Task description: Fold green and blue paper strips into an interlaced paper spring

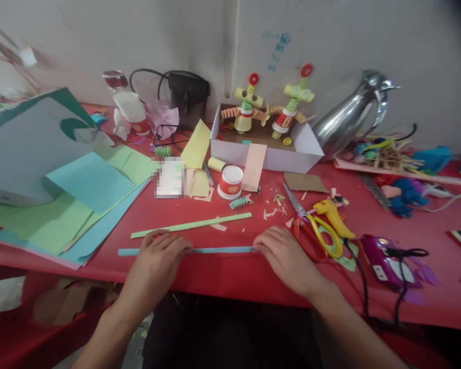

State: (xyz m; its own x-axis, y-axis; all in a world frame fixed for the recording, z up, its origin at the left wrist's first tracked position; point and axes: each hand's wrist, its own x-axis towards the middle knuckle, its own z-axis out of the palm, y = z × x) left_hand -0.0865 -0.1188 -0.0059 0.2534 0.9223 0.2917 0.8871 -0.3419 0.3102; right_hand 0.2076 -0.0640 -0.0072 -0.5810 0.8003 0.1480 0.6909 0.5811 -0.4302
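Note:
A narrow blue paper strip point(223, 250) lies along the front of the red table. My left hand point(162, 259) is closed over it left of its middle, and the strip's left end sticks out beyond. At the right end, the fingers of my right hand point(286, 256) pinch the paper, hiding the tip. Just behind, a light green paper strip point(200, 224) lies at a slight slant. Past it are a red and white paper cup point(231, 182) and a folded paper spring point(239, 202).
Scissors point(322, 230), a yellow glue gun point(334, 218) and a purple device with a cord point(388, 261) lie right of my right hand. Coloured paper sheets point(92, 179) are stacked left. Behind stand a box point(261, 156) with two paper figures and a metal jug point(349, 113).

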